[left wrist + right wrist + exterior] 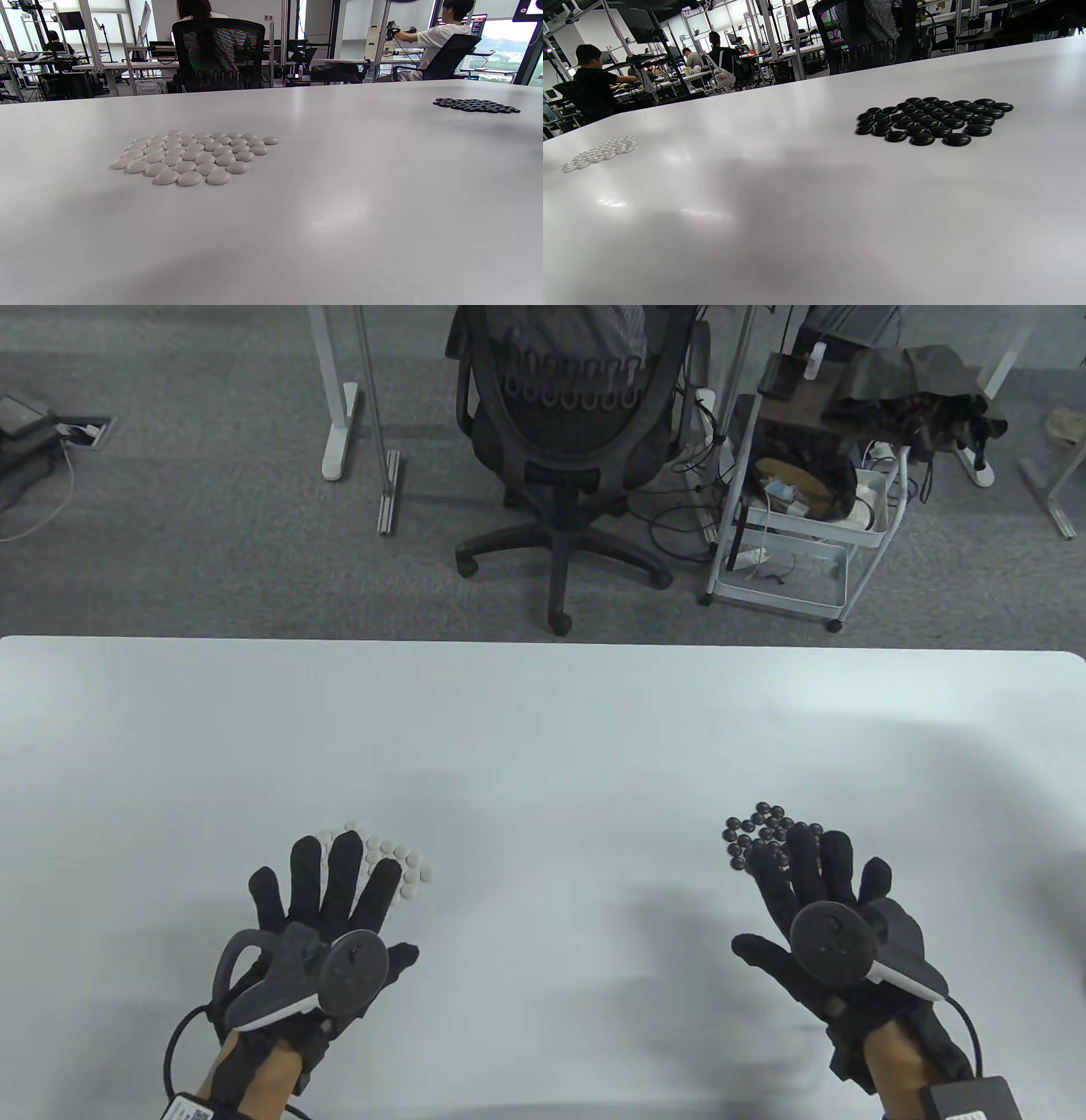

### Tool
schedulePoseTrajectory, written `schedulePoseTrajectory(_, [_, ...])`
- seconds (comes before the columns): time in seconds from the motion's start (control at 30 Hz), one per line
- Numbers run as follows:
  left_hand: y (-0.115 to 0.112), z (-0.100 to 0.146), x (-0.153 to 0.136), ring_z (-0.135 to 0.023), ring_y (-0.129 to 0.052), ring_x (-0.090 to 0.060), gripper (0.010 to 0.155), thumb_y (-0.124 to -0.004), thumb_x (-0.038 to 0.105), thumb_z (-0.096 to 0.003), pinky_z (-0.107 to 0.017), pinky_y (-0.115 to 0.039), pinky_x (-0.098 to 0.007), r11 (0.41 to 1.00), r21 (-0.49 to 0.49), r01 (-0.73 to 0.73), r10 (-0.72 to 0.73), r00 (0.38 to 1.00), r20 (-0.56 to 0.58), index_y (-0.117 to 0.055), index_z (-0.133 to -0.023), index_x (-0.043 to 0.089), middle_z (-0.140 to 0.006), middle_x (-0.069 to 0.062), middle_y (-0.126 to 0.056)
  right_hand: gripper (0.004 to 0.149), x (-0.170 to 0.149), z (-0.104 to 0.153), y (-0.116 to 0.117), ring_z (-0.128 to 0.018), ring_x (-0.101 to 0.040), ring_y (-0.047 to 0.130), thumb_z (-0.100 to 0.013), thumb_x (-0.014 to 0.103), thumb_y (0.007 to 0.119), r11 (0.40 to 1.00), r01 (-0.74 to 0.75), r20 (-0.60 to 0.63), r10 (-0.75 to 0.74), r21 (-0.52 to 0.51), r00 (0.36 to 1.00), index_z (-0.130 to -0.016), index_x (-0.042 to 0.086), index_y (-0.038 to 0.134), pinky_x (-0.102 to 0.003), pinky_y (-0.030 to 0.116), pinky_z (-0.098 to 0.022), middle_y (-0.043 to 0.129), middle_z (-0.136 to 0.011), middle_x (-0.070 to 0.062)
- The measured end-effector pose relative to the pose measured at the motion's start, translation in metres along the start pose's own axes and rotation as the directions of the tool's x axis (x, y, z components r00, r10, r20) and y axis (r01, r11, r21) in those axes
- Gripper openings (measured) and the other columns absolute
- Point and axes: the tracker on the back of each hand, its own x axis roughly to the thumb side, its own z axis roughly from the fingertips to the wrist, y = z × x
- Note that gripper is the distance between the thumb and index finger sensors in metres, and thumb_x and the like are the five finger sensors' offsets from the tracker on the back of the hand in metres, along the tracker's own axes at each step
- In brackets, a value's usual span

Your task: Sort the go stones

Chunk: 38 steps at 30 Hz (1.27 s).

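White Go stones (193,154) are packed flat at 8 o'clock on the table (543,746), black Go stones (931,118) at 4 o'clock, so sorting looks done. Left hand (327,908) and right hand (827,912) are spread, nothing gripped; each cluster lies under the fingertips at 12 o'clock.

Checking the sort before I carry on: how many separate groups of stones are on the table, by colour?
White group: 1
Black group: 1
Total: 2 groups, with no stray or mixed-in stone visible in either.
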Motion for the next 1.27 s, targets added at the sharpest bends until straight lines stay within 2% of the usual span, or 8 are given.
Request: schedulePoseTrajectory(1.27, [-0.0031, 0.0002, -0.0083, -0.093, 0.013, -0.064, 0.079, -0.041, 0.058, -0.0603, -0.053, -0.001, -0.086, 0.998, -0.058, -0.025, 0.021, 0.998, -0.053, -0.015, -0.120, 0.014, -0.116, -0.036, 0.011, 0.088, 0.0074, 0.0004, 0.0021, -0.087, -0.058, -0.016, -0.052, 0.062, 0.048, 1.000, -0.024, -0.005, 0.024, 0.017, 1.000, -0.113, 0.014, 0.008, -0.081, -0.004, -0.046, -0.010, -0.107, -0.032])
